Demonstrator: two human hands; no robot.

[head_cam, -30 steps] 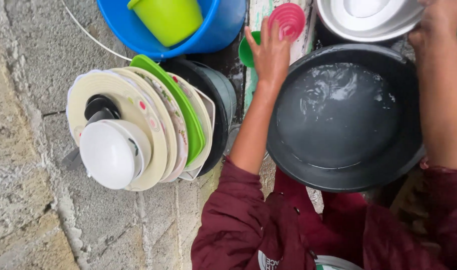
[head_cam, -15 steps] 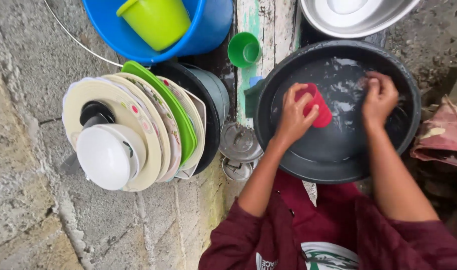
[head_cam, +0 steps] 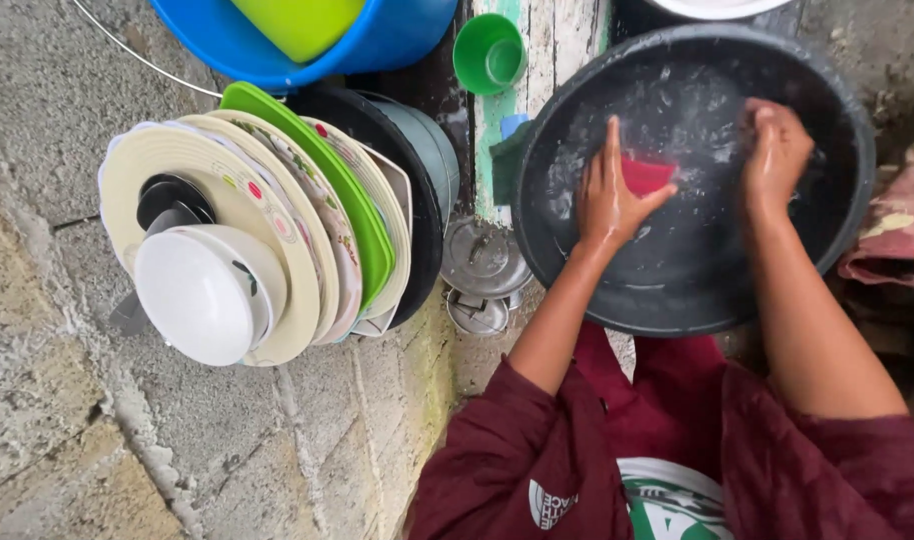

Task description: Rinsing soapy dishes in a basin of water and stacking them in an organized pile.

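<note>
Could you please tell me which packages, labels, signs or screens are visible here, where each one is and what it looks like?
No packages, signs or screens show.
Small white printed mark: low on the maroon garment, bottom centre.
Round white and green printed patch: on the shirt beside it, cut off by the bottom edge.

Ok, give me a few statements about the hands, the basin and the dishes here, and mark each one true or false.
1. Both hands are inside the large black round basin. True.
2. The left hand rests on a small red plastic item. True.
3. The black basin is dry. False: it holds water with suds around the hands.
4. The right hand grips the small green plastic cup. False: the cup stands apart, outside the basin's rim.
5. A white bowl leans at the front of the row of upright cream plates. True.
6. The big blue plastic tub is empty. False: a lime-green container sits in it.
</note>
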